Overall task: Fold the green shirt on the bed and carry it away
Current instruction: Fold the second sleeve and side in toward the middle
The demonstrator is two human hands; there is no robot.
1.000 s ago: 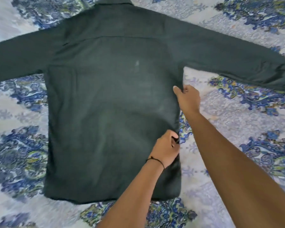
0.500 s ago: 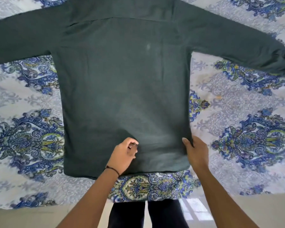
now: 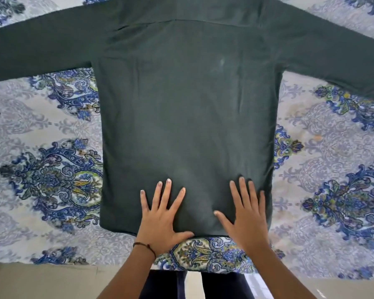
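The dark green shirt (image 3: 186, 108) lies flat on the bed, back side up, with both long sleeves spread out to the left and right. Its collar end is cut off by the top of the frame, and its hem lies close to the bed's near edge. My left hand (image 3: 162, 216) rests palm down on the shirt near the hem, fingers spread. A thin dark band circles that wrist. My right hand (image 3: 246, 214) lies flat beside it, nearer the shirt's right side, also with fingers apart. Neither hand grips the cloth.
The bedsheet (image 3: 333, 169) is white with blue and green paisley patterns. Its near edge runs across the bottom of the view, with pale floor (image 3: 41, 281) below it. My dark trouser legs (image 3: 194, 285) stand against the bed.
Both hands have let go of the shirt's lower right edge, opened flat, and now press on the cloth near the hem. The view has shifted back toward the bed's near edge.
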